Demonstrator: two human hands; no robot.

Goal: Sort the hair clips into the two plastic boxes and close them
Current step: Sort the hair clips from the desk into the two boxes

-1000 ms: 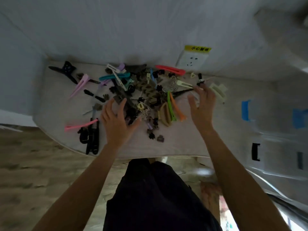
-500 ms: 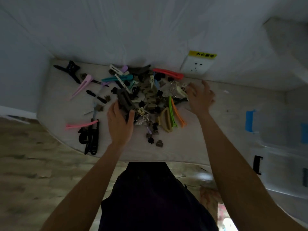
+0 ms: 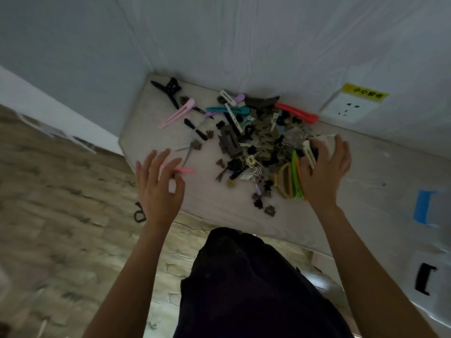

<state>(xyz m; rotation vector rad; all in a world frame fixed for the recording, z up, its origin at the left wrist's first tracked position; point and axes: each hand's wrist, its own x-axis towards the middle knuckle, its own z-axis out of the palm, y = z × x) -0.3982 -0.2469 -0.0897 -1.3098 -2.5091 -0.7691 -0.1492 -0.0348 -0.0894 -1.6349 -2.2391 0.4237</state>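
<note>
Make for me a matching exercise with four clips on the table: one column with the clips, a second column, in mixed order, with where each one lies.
Clips:
1. black claw clip
2. red long clip
3. pink long clip
4. green clip

Places:
A. under the fingers of the left hand
B. far left corner of the table
C. beside the right hand
D. by the wall, near the socket

Pairs: 1-B, 2-D, 3-A, 4-C

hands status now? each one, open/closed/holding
Left hand: open, fingers spread over the pink clip; not gripping it.
Right hand: open, resting on the clip pile's right edge; any grip underneath cannot be told.
</note>
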